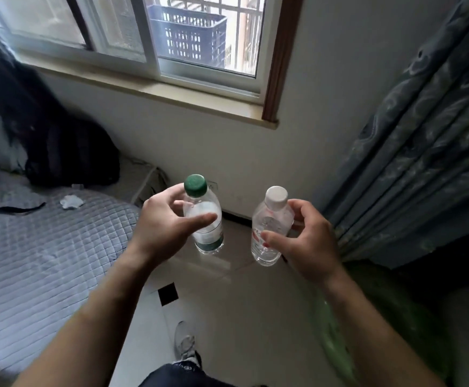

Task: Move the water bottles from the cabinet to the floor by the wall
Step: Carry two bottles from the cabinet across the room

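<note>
While the green-capped bottle [208,210] and white-capped bottle [269,227] hang above the floor [241,303] near the wall [200,141], I'd lower each upright, base first. Both are clear plastic; the left hand [166,227] has its grip curled round the first, the right hand [308,244] round the second.

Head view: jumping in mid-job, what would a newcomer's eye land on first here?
Two clear water bottles are held upright at centre: the left hand grips the green-capped bottle and the right hand grips the white-capped bottle, both above the tiled floor near the wall under the window. A grey quilted bed lies to the left, and a patterned curtain hangs at right.
</note>
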### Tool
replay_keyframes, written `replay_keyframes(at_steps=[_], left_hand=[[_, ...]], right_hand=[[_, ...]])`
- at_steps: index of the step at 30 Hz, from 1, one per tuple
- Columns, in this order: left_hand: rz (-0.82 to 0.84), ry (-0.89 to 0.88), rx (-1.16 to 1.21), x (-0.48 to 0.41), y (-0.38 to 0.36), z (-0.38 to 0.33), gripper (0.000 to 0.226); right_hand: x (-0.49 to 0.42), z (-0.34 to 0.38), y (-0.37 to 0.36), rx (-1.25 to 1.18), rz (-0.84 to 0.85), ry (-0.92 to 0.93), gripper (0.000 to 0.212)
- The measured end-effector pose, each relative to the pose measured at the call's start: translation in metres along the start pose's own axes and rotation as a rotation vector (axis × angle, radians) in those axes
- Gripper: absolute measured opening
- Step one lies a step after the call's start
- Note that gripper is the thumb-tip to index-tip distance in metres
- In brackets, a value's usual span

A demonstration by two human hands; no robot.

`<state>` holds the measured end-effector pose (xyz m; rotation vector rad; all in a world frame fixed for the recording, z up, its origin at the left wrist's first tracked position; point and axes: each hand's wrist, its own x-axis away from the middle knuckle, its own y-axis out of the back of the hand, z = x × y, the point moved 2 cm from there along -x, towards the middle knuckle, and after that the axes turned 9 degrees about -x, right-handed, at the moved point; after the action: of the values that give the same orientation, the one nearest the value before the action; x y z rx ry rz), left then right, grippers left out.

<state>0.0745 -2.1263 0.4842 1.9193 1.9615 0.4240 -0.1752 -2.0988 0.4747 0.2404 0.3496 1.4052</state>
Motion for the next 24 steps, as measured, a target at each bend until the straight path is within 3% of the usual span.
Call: replay_keyframes(at_steps=[13,24], left_hand=[[0.062,0.040,-0.023,-0.191,0.093,0.078,0.048],[0.054,0.091,-0.038,-0.319,0.106,0.129,0.042]], right_hand=[[-0.157,0.025,-0.145,-0.076,0.017,-0.063,0.058],[-0.287,0.003,-0.215,-0.030,0.077,-0.082,0.061]])
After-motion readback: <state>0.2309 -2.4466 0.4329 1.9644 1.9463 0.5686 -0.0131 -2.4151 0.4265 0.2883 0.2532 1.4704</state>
